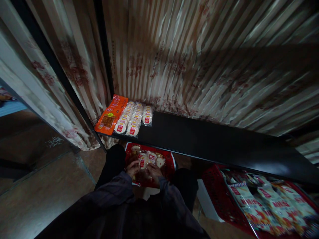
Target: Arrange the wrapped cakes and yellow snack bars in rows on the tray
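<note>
My left hand (133,168) is closed on the left edge of a clear packet of round pale crackers (142,162) with a red label. From the other side, my right hand (154,170) has its fingers curled against the same packets; the dim light blurs its exact grip. Both hands are inside a red plastic basket (171,170) between my knees, where more loose round crackers in wrappers (159,162) lie. Just beyond, on a black shelf (199,132), stand rows of matching cracker packets (134,119). An orange snack bag (109,116) lies at their left.
A second red basket (214,189) with white snack bags (276,202) sits on the right, partly under the shelf. Dark metal posts (103,46) rise at the left. Pleated floral curtain (159,59) hangs behind the shelf. Tiled floor (57,189) shows at left.
</note>
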The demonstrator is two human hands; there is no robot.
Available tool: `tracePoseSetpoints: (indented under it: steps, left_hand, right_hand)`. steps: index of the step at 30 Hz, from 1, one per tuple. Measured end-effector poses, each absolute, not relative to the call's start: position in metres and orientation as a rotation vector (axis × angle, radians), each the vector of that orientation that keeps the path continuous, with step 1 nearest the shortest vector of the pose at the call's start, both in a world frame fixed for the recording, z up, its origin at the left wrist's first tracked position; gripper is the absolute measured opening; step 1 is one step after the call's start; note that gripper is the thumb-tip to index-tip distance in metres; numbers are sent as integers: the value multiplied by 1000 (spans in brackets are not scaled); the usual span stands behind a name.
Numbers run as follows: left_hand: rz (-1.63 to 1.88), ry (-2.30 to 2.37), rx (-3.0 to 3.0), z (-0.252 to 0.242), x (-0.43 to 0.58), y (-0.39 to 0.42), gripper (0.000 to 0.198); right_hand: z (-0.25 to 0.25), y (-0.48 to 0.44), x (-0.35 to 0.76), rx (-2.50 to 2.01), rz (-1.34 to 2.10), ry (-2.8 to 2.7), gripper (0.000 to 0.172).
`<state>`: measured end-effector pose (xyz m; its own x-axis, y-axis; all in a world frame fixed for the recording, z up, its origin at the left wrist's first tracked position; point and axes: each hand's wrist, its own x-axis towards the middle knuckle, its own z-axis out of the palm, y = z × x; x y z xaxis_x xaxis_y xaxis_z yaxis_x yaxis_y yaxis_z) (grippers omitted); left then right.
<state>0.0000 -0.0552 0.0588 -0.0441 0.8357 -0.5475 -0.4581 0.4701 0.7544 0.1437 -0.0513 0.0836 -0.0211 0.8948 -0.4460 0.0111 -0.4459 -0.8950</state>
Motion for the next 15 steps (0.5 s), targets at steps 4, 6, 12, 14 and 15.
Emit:
tracePoseSetpoints:
  steps: [4, 6, 12, 14, 15]
  left_hand:
    - [1106, 1226, 309, 52, 3, -49, 35]
    - [1134, 1195, 302, 51, 3, -48, 36]
    - [1178, 1145, 345, 70, -8, -48, 34]
    - [1197, 1111, 410, 82, -12, -47, 34]
    - [1204, 1101, 444, 88, -14, -46, 33]
  right_hand:
    - [83, -53, 160, -1544, 1597, -962, 35]
    - [80, -53, 166, -1536, 1551, -1005, 39]
    - [78, -50, 167, -1545, 1458, -1078, 46]
    - [84, -47, 164, -1544, 1453, -1085, 46]
    - [87, -45, 163, -1543, 1442, -1080, 46]
